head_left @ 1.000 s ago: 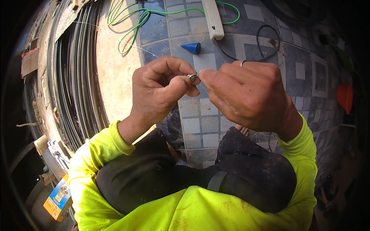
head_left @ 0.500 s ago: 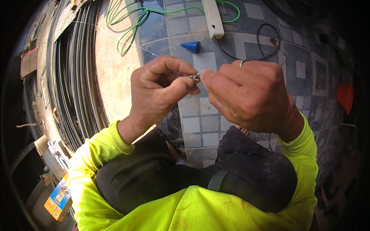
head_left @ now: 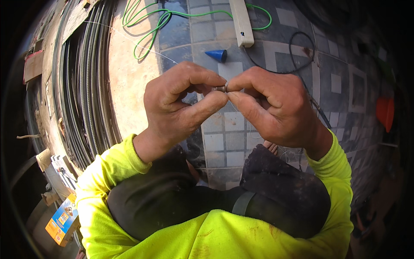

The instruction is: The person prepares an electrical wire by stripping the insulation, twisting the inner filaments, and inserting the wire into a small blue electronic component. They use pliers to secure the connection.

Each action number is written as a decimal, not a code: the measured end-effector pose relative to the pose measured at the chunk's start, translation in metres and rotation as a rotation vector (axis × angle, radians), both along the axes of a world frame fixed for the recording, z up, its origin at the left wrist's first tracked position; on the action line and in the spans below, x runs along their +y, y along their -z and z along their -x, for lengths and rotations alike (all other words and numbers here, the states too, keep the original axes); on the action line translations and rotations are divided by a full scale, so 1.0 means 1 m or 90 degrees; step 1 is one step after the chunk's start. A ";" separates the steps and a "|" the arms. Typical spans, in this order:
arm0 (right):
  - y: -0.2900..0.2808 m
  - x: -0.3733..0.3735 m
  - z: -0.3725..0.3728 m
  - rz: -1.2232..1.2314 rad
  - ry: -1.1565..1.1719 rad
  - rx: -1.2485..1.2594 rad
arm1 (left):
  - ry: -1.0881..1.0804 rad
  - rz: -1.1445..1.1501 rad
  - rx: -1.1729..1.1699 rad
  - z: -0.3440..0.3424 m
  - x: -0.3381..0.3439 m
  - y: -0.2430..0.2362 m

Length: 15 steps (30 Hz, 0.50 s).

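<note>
A small metal piece with ridges like a thread (head_left: 219, 89) sits between the fingertips of both hands. My left hand (head_left: 181, 103) pinches it with thumb and index finger from the left. My right hand (head_left: 271, 108) pinches at its right end, thumb and index meeting close to my left thumb; what exactly those fingertips grip is partly hidden. A blue cone (head_left: 215, 55) lies on its side on the grey patterned floor tiles (head_left: 235, 121), just beyond my hands.
A green cord (head_left: 160, 21), white power strip (head_left: 241, 23) and black cable (head_left: 292, 52) lie ahead. Long ribbed bars (head_left: 86, 86) run along the left. An orange object (head_left: 384, 113) is at right, a cardboard box (head_left: 62, 219) at lower left.
My right hand has turned, showing thumb and index finger in a pinch, and moved slightly left. The metal piece now shows its ridged side between the fingertips.
</note>
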State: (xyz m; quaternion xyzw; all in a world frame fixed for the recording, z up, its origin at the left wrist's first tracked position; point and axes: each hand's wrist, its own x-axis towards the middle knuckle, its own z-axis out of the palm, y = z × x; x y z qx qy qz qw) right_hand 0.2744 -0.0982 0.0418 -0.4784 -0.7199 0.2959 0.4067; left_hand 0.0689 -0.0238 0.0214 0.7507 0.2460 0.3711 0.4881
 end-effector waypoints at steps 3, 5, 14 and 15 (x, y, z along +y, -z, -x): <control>0.000 -0.003 -0.007 0.149 -0.012 0.132 | 0.020 0.000 -0.008 0.001 0.000 -0.004; 0.003 -0.004 -0.008 0.191 -0.016 0.191 | 0.037 0.004 -0.004 0.001 0.001 -0.003; 0.007 -0.003 -0.005 0.191 -0.006 0.219 | -0.010 0.218 -0.089 -0.002 -0.008 -0.005; 0.007 -0.003 -0.005 0.180 -0.002 0.208 | 0.004 0.211 -0.081 -0.002 -0.007 -0.003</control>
